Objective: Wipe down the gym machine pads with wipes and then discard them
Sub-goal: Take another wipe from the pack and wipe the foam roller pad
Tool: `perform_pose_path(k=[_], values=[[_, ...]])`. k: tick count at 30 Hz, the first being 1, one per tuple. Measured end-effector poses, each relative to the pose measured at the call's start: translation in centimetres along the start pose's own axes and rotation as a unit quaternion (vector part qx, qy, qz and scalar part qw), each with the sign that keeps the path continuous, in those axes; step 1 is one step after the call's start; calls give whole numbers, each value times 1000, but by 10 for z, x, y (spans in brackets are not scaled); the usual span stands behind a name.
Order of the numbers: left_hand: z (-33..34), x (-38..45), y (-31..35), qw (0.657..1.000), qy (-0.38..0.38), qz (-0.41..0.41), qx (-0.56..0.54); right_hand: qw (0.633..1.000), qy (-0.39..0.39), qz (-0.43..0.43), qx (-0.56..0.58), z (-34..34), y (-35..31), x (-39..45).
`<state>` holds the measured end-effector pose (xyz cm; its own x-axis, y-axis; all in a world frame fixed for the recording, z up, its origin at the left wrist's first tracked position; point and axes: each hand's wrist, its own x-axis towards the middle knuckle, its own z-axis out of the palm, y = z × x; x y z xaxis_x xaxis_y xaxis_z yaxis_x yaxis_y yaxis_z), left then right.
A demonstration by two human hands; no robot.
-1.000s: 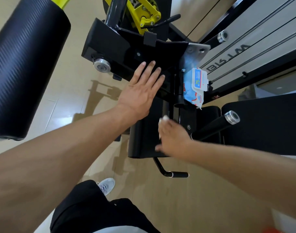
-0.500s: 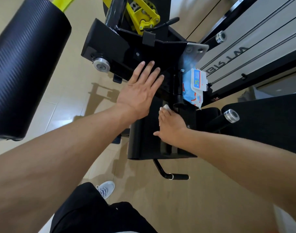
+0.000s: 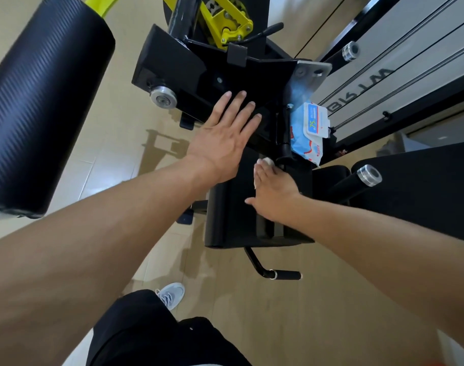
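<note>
My left hand (image 3: 223, 138) lies flat with straight fingers on the black frame of the gym machine (image 3: 188, 72), just above a small black pad (image 3: 233, 225). My right hand (image 3: 271, 188) presses a white wipe (image 3: 267, 161) against that pad near its upper edge; only a bit of the wipe shows past the fingertips. A blue and white pack of wipes (image 3: 308, 130) rests on the machine to the right of my hands.
A large black roller pad (image 3: 40, 107) fills the upper left. Another black pad (image 3: 431, 191) and a chrome-capped handle (image 3: 368, 175) lie at right. A black lever with a grip (image 3: 275, 273) sticks out below the small pad. Yellow machine parts (image 3: 225, 19) sit at top. Beige floor below.
My right hand slid with the wipe up the small pad, from its lower part to its upper edge. My left hand stayed flat on the frame.
</note>
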<state>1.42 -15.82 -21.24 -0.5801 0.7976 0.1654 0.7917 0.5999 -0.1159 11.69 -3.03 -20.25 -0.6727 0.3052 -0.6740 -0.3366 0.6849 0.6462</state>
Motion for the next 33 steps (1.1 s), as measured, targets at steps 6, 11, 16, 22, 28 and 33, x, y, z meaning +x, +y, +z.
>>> perform_pose_path(k=[6,11,16,22,28,33], values=[[1,-1,-1,1000,6,6,6,980,81,-170,-62,40,-36,-63],[2,-1,-1,1000,18,5,8,992,95,-72,-49,15,-2,-11],[2,0,-3,1000,22,13,4,992,68,-91,-49,14,1,-2],[2,1,2,1000,17,-5,-7,971,66,-200,-110,23,-18,-48],[7,1,3,1000,22,-7,-5,999,12,-22,-48,1,4,29],[4,0,3,999,11,-12,-30,987,89,-98,-90,33,-28,-22]])
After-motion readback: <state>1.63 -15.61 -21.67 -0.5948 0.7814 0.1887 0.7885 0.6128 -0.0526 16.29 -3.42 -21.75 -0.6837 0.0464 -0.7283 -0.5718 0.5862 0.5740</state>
